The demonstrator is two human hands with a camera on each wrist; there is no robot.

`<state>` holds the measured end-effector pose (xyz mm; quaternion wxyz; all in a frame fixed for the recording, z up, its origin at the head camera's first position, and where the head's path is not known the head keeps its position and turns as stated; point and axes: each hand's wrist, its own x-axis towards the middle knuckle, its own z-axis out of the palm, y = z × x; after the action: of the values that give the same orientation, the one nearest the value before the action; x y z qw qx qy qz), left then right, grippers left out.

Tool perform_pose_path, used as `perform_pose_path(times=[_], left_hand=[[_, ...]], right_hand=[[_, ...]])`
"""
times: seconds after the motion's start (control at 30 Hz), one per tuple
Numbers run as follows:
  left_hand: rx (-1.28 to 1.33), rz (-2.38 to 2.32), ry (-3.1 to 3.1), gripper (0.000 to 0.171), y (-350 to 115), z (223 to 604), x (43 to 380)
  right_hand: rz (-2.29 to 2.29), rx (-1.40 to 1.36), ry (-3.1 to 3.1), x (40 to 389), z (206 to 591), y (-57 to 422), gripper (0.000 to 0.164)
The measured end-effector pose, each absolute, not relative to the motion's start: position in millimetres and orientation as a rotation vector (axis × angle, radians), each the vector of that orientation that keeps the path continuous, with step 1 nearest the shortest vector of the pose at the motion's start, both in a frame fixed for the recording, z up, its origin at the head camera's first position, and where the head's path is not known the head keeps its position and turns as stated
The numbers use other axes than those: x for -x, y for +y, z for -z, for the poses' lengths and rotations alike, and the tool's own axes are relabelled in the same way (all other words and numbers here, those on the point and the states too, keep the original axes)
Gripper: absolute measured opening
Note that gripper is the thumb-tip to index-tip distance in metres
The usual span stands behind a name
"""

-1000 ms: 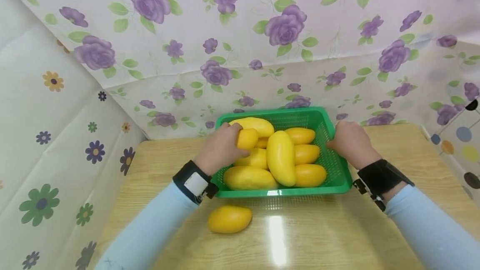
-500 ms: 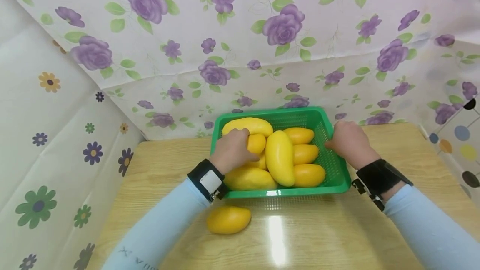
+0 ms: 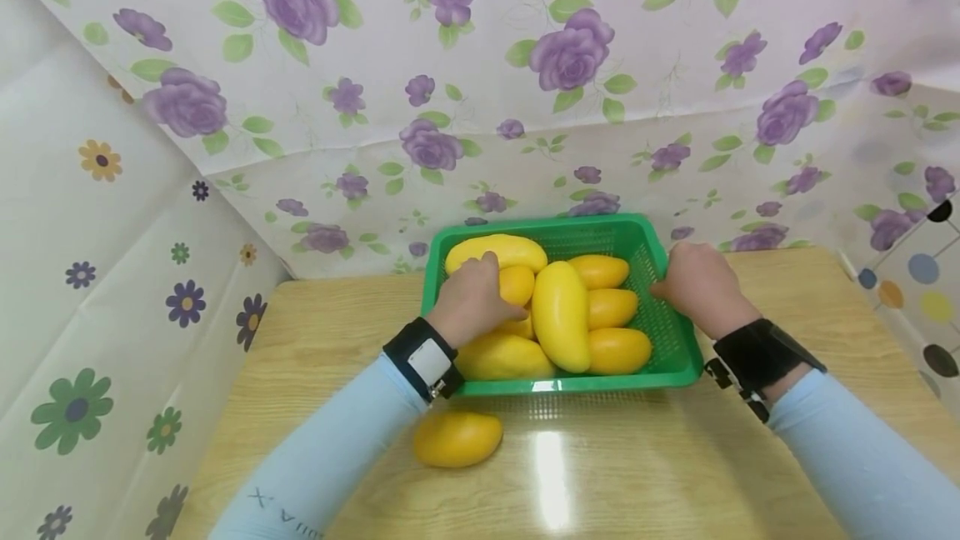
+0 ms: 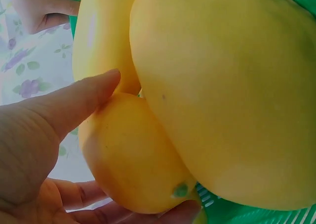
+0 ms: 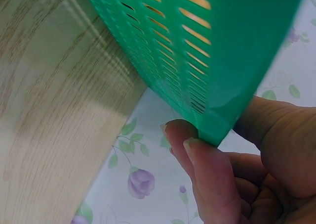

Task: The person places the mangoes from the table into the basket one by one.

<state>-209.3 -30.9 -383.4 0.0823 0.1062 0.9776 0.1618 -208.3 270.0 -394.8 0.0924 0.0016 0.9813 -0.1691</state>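
Note:
My left hand (image 3: pixel 471 300) reaches over the left side of a green plastic basket (image 3: pixel 544 386) and holds an orange-yellow mango (image 3: pixel 517 285). In the left wrist view the thumb lies on one side of this mango (image 4: pixel 138 155) and fingers curl along the other, with a larger yellow mango (image 4: pixel 222 100) touching it. My right hand (image 3: pixel 697 290) grips the basket's right rim; in the right wrist view the fingertips lie against the outer side of the green wall (image 5: pixel 222 100). Several mangoes fill the basket, one long yellow mango (image 3: pixel 561 317) lying on top across the middle.
A single mango (image 3: pixel 457 439) lies on the wooden table (image 3: pixel 637 473) in front of the basket. Behind the basket stands a wall covering with purple flowers (image 3: pixel 570 148), and another flowered sheet (image 3: pixel 135 290) is on the left.
My left hand and its mango have moved right and slightly down into the basket, mostly in the first half second. My right hand stays on the rim.

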Motion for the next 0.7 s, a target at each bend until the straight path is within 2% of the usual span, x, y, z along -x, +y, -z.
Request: perform_pose_path(times=[0.2, 0.4, 0.7], left_hand=[[-0.317, -0.498, 2.937, 0.071, -38.8, 376.5, 207.4], [-0.281, -0.7, 2.959, 0.078, -59.9, 360.5, 207.8], [-0.132, -0.846, 3.014, 0.065, -107.3, 356.3, 208.3]], right_hand=[[0.491, 0.011, 2.919, 206.8, 393.2, 268.7, 0.029], [0.495, 0.026, 2.917, 205.7, 389.7, 266.8, 0.03], [0.483, 0.02, 2.927, 205.8, 392.8, 267.9, 0.029]])
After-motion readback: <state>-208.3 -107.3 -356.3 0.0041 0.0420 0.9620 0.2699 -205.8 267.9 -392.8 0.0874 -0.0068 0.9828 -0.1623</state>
